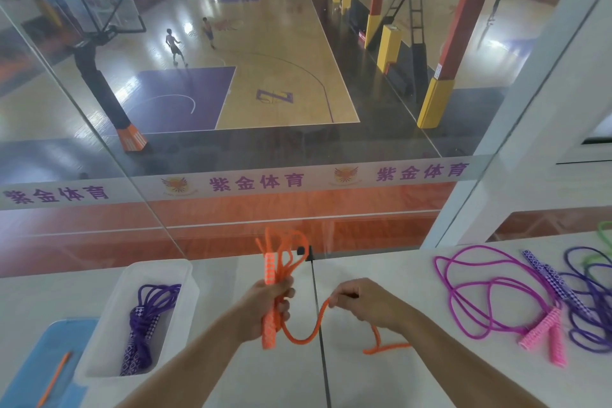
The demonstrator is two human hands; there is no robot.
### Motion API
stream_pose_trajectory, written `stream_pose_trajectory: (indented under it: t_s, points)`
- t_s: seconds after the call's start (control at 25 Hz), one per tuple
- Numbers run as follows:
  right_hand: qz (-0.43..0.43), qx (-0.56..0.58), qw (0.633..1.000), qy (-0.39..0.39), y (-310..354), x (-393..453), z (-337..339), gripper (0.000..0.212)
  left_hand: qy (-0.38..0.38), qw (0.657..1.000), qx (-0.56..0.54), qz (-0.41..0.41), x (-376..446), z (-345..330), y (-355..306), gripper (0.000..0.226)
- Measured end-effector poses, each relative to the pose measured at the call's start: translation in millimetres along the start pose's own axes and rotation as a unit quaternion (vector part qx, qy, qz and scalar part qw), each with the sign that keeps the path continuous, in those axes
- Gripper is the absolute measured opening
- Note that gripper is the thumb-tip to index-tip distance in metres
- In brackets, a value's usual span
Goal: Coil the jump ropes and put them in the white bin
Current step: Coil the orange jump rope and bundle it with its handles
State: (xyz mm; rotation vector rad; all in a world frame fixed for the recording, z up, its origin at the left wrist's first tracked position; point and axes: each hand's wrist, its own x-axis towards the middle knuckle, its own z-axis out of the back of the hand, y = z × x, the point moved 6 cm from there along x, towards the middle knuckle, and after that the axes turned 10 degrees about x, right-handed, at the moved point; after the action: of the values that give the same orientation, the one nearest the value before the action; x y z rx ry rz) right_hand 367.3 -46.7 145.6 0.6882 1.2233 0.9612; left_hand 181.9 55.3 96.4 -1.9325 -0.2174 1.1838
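L hand (265, 308) grips orange rope (303, 334) handles w/ loops, R hand (362, 303) pinches its loose end; purple rope (142, 321) coiled in white bin (99, 351) on table (381, 275).

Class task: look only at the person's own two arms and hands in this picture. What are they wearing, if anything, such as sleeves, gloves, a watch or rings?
Both forearms are bare as far as the picture shows; no sleeve reaches into view. The left hand and the right hand wear no gloves. No watch, band or ring can be seen on either wrist or on the fingers that show.
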Motion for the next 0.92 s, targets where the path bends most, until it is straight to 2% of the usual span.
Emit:
stream_pose_trajectory:
  t_s: [0.08,0.2,0.4,0.48,0.6,0.72,0.84,0.92]
  points:
    - [0.038,-0.023,0.997,-0.061,9.2,10.6,2.8,0.021,0.046,0.998,0.038,0.014,-6.0,-21.6,8.3,0.033]
    - [0.051,-0.051,0.989,-0.129,7.1,26.5,5.7,0.021,0.098,0.992,0.069,0.028,-13.3,-42.9,17.0,0.03]
    - [0.053,-0.072,0.985,-0.15,-2.2,38.8,0.6,0.023,0.078,0.984,0.157,0.036,-12.7,-43.8,22.3,0.028]
    - [0.047,-0.08,0.984,-0.155,-7.8,40.8,2.3,0.021,0.077,0.984,0.15,0.049,-12.8,-38.4,23.6,0.027]
    - [0.054,-0.061,0.982,-0.171,-18.1,36.8,16.5,0.021,0.078,0.996,0.033,0.04,-9.5,-21.8,22.2,0.019]
    - [0.045,-0.04,0.98,-0.189,-29.1,25.9,40.2,0.019,0.004,0.993,-0.116,0.011,2.4,10.6,14.1,0.015]
    - [0.017,-0.018,0.978,-0.208,-44.4,16.9,61.7,0.021,-0.066,0.962,-0.262,-0.048,10.3,43.3,-7.1,0.015]
    - [-0.004,0.022,0.979,-0.204,-52.5,14.4,60.5,0.023,-0.081,0.94,-0.323,-0.078,9.1,51.4,-18.4,0.015]
